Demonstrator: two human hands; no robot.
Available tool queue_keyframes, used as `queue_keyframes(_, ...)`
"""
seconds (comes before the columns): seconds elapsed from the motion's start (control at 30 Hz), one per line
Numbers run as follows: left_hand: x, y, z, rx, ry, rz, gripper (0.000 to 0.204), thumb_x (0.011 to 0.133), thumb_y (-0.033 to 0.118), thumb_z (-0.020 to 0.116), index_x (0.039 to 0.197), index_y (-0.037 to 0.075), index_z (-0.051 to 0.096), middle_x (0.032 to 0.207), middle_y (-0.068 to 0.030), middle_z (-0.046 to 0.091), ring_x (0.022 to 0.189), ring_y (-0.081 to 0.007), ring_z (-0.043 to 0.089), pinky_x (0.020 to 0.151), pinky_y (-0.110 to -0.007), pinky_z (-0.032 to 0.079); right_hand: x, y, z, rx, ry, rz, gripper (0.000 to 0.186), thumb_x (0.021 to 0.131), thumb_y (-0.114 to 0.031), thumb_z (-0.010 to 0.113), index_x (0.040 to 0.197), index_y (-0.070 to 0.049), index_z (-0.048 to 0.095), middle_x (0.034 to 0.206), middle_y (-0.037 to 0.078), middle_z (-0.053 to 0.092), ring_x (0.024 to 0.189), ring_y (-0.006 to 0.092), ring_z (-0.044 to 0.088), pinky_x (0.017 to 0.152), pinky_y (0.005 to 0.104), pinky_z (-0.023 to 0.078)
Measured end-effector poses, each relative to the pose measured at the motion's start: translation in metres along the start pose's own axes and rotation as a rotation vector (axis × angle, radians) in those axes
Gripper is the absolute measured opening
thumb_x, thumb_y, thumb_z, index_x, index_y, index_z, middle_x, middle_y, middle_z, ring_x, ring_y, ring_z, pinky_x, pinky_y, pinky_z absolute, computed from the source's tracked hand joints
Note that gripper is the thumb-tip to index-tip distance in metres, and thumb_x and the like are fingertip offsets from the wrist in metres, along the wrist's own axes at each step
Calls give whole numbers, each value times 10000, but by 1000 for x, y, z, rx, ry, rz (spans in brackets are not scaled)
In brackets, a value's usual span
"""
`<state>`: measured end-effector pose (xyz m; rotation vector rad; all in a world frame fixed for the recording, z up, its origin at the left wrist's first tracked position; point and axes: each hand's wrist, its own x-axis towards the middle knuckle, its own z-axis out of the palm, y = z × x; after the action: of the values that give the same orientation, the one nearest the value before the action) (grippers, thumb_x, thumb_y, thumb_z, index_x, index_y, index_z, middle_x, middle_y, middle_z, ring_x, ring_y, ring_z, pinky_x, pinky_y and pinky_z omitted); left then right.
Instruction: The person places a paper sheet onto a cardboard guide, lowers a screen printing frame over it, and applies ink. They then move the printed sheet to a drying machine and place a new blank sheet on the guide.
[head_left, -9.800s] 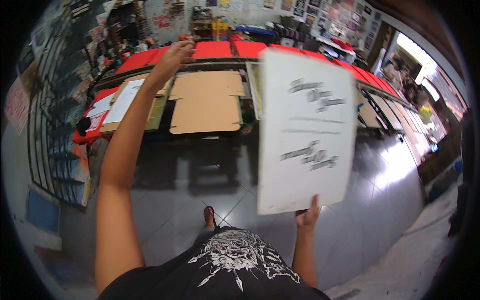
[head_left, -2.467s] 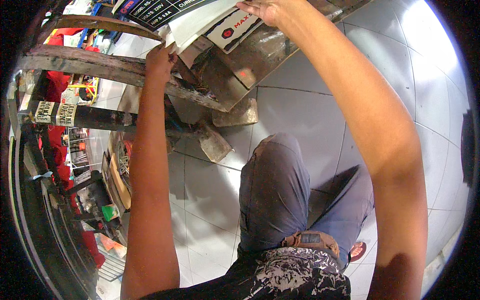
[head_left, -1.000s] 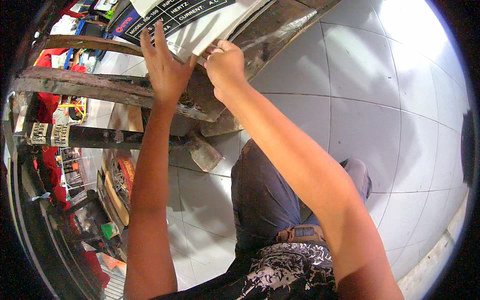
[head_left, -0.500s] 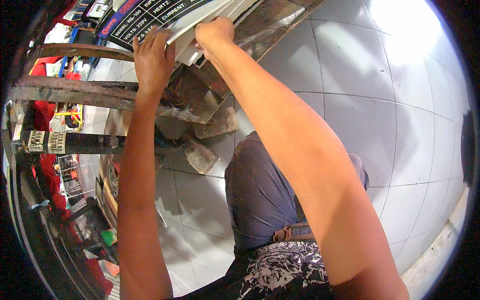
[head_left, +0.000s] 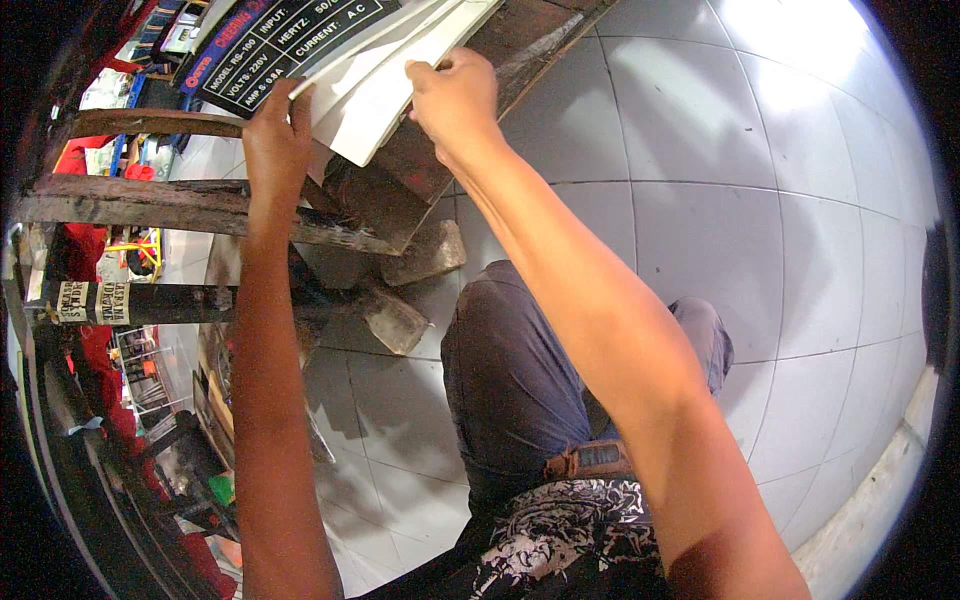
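At the top of the view lies a black printed panel (head_left: 300, 45) with white lettering and a blue and red strip. Beside it several white sheets (head_left: 385, 100), thin and stiff like card, fan out toward me. My left hand (head_left: 277, 135) is closed at the panel's near corner, thumb and fingers pinching the edge of the nearest white sheet. On the other side my right hand (head_left: 456, 105) is closed, its thumb and bent fingers at the sheets' right edge; the hand hides part of its grip.
A worn wooden board (head_left: 530, 50) lies under the sheets. Dark wooden bars (head_left: 140, 200) and a black tube (head_left: 170, 303) run in from the left. Two wooden blocks (head_left: 425, 252) sit near my knee on grey floor tiles (head_left: 710, 240). A cluttered rack stands at far left.
My right hand has shifted right and down, and the white sheets have spread, showing more of their faces. My left hand has moved slightly left and down with the panel's corner.
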<state>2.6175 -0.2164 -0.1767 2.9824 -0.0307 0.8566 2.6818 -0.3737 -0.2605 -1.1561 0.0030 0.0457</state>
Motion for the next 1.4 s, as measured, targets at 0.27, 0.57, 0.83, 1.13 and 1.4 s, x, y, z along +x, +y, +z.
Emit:
queue_keyframes(0.27, -12, -1, -12, -167, 40, -229, 200, 950, 149, 559, 1052, -17, 604, 865, -229, 663, 779, -302, 674, 683, -363, 500, -22, -22, -30, -78, 100, -114, 180, 809, -91, 606, 887, 70, 619, 704, 102, 635, 572, 147, 560, 542, 301, 443)
queue_keyframes(0.57, -40, -46, 13, -71, 52, 42, 230, 942, 113, 550, 1126, -15, 601, 1078, -212, 650, 1038, -339, 630, 853, -371, 494, -133, -109, -198, -39, 135, 124, 259, 878, -126, 559, 1081, 26, 614, 936, 62, 652, 811, 133, 597, 734, 271, 475)
queue_keyframes(0.83, -62, -55, 39, -248, 24, 49, 405, 910, -4, 550, 1310, -30, 489, 1292, -184, 552, 1209, -292, 527, 949, -388, 471, -258, -190, -374, -256, 473, 161, 422, 900, -172, 538, 1244, 67, 496, 1080, 149, 613, 966, 166, 603, 847, 269, 468)
queue_keyframes(1.13, -122, 148, 20, -586, 204, -35, 541, 997, 331, 449, 1382, -39, 365, 1381, -206, 415, 1292, -308, 405, 1074, -422, 326, -391, -204, -472, -20, 825, -196, 316, 977, -122, 483, 1269, -3, 478, 1143, 100, 609, 1028, 160, 595, 927, 307, 462)
queue_keyframes(1.4, -112, 626, -22, -1608, -1364, -36, 770, 952, 452, 499, 1451, -34, 171, 1481, -277, 238, 1353, -427, 308, 1083, -537, 312, -469, -252, -490, 118, 1409, -408, 211, 952, -109, 506, 1124, 13, 513, 1056, 135, 605, 953, 207, 610, 799, 333, 506)
